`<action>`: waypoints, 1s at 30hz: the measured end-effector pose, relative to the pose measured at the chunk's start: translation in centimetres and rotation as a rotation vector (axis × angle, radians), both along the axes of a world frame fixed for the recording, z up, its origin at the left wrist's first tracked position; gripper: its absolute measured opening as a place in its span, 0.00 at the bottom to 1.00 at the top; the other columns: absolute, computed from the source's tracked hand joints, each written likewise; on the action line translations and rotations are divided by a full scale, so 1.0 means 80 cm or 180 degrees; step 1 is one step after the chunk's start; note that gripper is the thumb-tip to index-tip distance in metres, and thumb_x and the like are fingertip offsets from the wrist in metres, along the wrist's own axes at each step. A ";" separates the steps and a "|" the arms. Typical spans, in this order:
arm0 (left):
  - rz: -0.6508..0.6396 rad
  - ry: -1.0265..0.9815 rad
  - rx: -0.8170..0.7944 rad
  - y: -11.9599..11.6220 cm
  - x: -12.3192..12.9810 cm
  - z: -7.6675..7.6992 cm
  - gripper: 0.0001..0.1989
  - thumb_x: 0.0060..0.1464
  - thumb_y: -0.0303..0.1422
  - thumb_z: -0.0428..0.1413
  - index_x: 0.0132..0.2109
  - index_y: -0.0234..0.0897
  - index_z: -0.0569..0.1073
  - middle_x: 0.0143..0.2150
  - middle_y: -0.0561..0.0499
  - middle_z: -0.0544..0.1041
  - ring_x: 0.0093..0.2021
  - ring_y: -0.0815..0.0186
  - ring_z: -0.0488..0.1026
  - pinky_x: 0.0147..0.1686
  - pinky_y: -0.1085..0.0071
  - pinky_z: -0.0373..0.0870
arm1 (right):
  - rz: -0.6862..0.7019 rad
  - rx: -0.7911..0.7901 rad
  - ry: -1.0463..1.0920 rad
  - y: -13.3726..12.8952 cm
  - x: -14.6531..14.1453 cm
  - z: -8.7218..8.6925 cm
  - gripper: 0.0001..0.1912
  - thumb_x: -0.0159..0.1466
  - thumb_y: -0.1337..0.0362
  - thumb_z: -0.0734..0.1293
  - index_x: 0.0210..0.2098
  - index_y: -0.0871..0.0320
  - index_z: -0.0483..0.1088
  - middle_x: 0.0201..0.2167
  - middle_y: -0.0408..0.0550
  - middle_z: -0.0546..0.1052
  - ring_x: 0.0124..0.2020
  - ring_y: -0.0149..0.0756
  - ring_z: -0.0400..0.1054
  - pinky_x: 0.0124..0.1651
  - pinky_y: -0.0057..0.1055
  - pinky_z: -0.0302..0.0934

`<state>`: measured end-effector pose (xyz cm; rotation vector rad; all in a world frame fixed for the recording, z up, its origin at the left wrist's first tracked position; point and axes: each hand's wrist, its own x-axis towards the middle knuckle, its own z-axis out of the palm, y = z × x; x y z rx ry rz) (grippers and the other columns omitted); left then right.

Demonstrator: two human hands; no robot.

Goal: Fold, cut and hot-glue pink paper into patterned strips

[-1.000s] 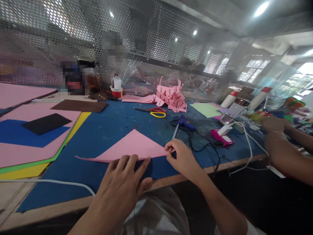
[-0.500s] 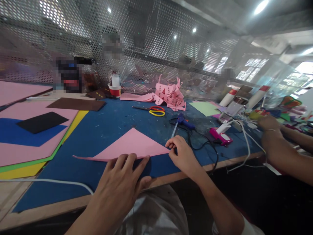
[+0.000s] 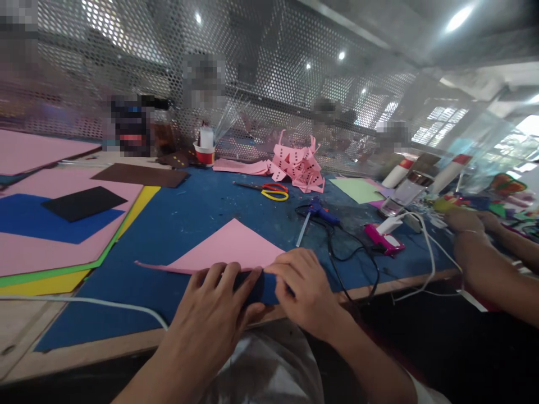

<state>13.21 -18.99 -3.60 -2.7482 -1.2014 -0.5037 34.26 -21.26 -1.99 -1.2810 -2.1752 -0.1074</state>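
A pink sheet (image 3: 231, 245), paper or thin craft foam, lies as a triangle on the blue table mat, its point away from me. Its near edge is rolled narrow and runs out to a thin curled tip at the left. My left hand (image 3: 217, 306) presses on that edge with fingers stretched and slightly apart. Close beside it, my right hand (image 3: 305, 289) has thumb and fingers closed at the sheet's right end, hiding that corner. Beyond my right hand lies a blue glue gun (image 3: 320, 212) with a glue stick (image 3: 303, 229) poking from it.
Scissors (image 3: 275, 192) and a pile of pink cut-outs (image 3: 297, 163) lie farther back. Coloured sheets (image 3: 80, 252) are stacked at left. A magenta device (image 3: 385, 240), cables and a clear bottle (image 3: 406, 193) stand right, near another person's arms (image 3: 484, 252). A white cable (image 3: 105, 303) crosses front left.
My right hand has moved left and nearer, from the sheet's right tip to beside my left hand. The right corner is now covered. The view has shifted slightly.
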 end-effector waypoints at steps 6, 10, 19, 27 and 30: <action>0.0027 -0.0034 -0.0013 -0.001 -0.001 -0.002 0.23 0.64 0.44 0.53 0.64 0.43 0.69 0.53 0.41 0.72 0.50 0.50 0.67 0.48 0.50 0.66 | 0.0025 -0.0446 -0.0317 0.004 -0.012 -0.001 0.17 0.68 0.75 0.58 0.52 0.57 0.70 0.45 0.50 0.74 0.49 0.43 0.64 0.53 0.43 0.59; 0.0070 -0.0067 -0.0027 -0.002 -0.001 -0.001 0.22 0.65 0.44 0.52 0.62 0.43 0.69 0.54 0.41 0.72 0.50 0.50 0.67 0.48 0.50 0.66 | -0.0035 -0.0490 -0.0400 0.006 -0.010 0.000 0.15 0.68 0.75 0.59 0.49 0.57 0.71 0.45 0.51 0.74 0.48 0.44 0.64 0.52 0.43 0.60; 0.0076 -0.0338 0.0015 -0.004 -0.008 -0.004 0.20 0.66 0.43 0.52 0.59 0.38 0.71 0.55 0.43 0.73 0.52 0.53 0.68 0.50 0.54 0.65 | -0.0130 -0.0536 -0.0359 0.007 -0.012 -0.005 0.13 0.67 0.75 0.60 0.46 0.57 0.72 0.42 0.51 0.74 0.46 0.43 0.65 0.49 0.41 0.63; 0.0086 -0.0394 -0.0021 -0.010 -0.012 -0.006 0.22 0.66 0.44 0.51 0.61 0.36 0.69 0.55 0.43 0.73 0.52 0.54 0.68 0.51 0.55 0.63 | -0.0089 -0.0529 -0.0279 0.009 -0.010 -0.008 0.14 0.67 0.76 0.59 0.45 0.57 0.71 0.42 0.50 0.74 0.46 0.44 0.65 0.48 0.42 0.64; 0.0065 -0.0376 -0.0031 -0.015 -0.015 -0.006 0.23 0.67 0.45 0.49 0.61 0.35 0.68 0.56 0.42 0.73 0.53 0.54 0.68 0.51 0.57 0.64 | -0.0061 -0.0500 -0.0242 0.009 -0.009 -0.009 0.14 0.67 0.76 0.59 0.45 0.56 0.70 0.42 0.50 0.74 0.46 0.44 0.66 0.48 0.43 0.64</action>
